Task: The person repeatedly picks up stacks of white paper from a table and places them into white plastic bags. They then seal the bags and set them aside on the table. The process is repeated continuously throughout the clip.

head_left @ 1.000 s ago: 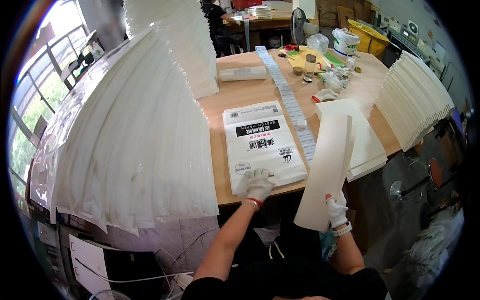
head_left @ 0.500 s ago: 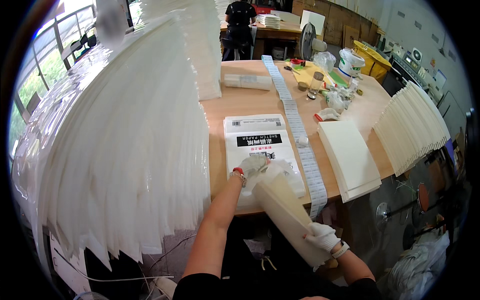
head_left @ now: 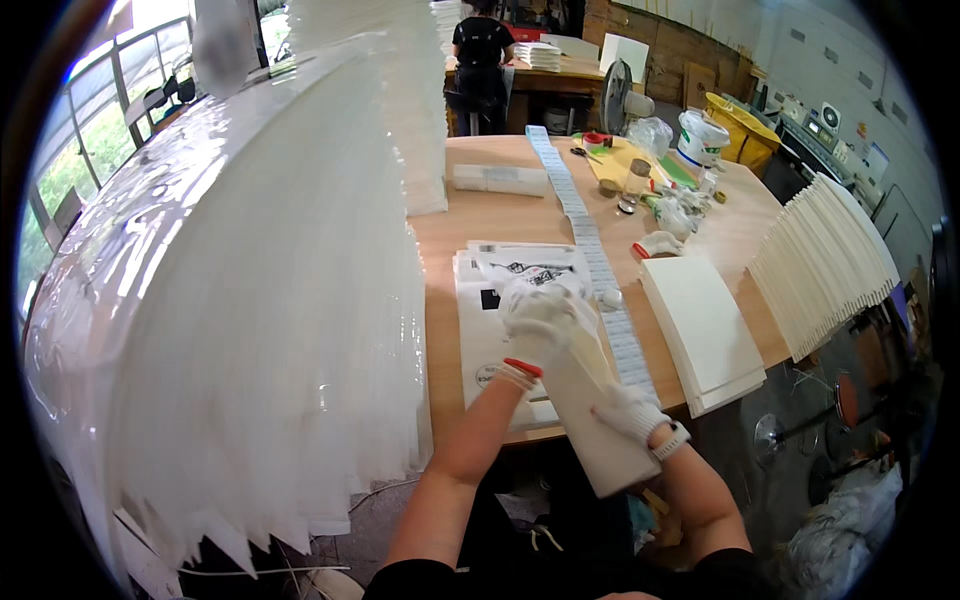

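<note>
Both hands wear white knitted gloves. My right hand [head_left: 630,412] grips the right side of a thick stack of cream paper [head_left: 603,445], which slants from the table's front edge out over my lap. The fingers of my left hand [head_left: 538,322] are closed, slightly blurred, on a printed plastic bag [head_left: 540,276] at the far end of that stack. How far the paper reaches into the bag is hidden by the left hand. Under it lies a pile of white printed bags [head_left: 482,345] on the wooden table [head_left: 445,235].
A tall heap of plastic-wrapped white sheets [head_left: 270,280] fills the left side. Right of the bags run a label strip [head_left: 590,245], a paper stack [head_left: 700,325] and fanned paper stacks [head_left: 825,265]. Farther back are a clear jar [head_left: 635,185], a white bucket [head_left: 702,138] and a person [head_left: 482,55].
My left hand has moved right and forward, over the stack's far end. The right hand has pushed the paper forward. The top bag has shifted and shows a different printed face.
</note>
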Motion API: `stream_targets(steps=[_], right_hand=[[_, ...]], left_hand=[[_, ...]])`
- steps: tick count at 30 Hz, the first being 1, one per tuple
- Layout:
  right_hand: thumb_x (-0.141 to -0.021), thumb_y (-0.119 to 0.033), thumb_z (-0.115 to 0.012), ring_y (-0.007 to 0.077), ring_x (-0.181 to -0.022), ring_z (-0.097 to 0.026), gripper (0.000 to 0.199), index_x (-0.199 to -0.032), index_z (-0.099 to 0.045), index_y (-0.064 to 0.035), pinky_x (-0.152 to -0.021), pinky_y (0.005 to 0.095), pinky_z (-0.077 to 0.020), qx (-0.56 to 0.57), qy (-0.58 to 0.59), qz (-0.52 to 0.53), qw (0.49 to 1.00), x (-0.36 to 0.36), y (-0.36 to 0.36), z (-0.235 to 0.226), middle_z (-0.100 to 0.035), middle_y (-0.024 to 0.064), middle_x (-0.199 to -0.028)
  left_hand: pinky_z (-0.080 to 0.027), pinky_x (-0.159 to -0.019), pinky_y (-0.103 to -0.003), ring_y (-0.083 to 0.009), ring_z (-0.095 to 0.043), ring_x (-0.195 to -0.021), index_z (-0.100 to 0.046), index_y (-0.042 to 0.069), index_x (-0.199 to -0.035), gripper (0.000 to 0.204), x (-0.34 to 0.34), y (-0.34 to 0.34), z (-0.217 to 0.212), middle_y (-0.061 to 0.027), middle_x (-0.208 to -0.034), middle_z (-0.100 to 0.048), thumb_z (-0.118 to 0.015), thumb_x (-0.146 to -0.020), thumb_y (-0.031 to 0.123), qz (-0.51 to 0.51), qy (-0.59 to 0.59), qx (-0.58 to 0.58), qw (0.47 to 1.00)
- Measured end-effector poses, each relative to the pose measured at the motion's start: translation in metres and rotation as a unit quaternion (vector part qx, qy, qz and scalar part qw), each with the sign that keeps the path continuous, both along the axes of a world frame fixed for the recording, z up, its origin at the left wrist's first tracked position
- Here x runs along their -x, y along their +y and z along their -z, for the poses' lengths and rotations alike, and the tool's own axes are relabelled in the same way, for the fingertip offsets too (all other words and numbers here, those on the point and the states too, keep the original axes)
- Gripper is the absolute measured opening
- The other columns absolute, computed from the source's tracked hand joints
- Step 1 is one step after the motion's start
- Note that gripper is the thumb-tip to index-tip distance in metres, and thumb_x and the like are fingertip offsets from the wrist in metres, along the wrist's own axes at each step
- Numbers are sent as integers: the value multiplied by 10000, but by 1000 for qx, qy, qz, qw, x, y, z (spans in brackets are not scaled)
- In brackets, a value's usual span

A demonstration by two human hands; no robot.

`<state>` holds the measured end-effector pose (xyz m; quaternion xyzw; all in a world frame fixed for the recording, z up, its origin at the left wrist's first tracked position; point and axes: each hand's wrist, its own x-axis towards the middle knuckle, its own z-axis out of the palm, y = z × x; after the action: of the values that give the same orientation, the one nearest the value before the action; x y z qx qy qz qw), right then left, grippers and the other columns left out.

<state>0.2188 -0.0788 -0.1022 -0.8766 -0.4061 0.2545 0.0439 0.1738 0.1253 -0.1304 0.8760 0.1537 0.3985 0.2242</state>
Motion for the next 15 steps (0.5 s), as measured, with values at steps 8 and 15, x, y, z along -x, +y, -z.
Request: stream_targets(steps=[8,15], right_hand=[[-753,-372,-536,356,-821,-594,374,-940,-581,-51,-713,430,-465,-33,-54,11,998,15,-64,-13,-612,194,-877],[-752,-292,-546,368,-750,-589,261,-842,-573,-48,-653,439,-466,-142,-145,-74,976,11,-54,-2,-604,190,-788]], left_hand=[[-457,-741,-374,-297,-602,-832,-544,48,-1004,260,24,5,-31,-161,-885,-630,-486,-791,186,10,130,227,965],[-457,-747,-380,-331,-588,-829,-535,26,-1008,251,21,-55,-44,-158,-902,-622,-511,-801,166,55,36,62,996]])
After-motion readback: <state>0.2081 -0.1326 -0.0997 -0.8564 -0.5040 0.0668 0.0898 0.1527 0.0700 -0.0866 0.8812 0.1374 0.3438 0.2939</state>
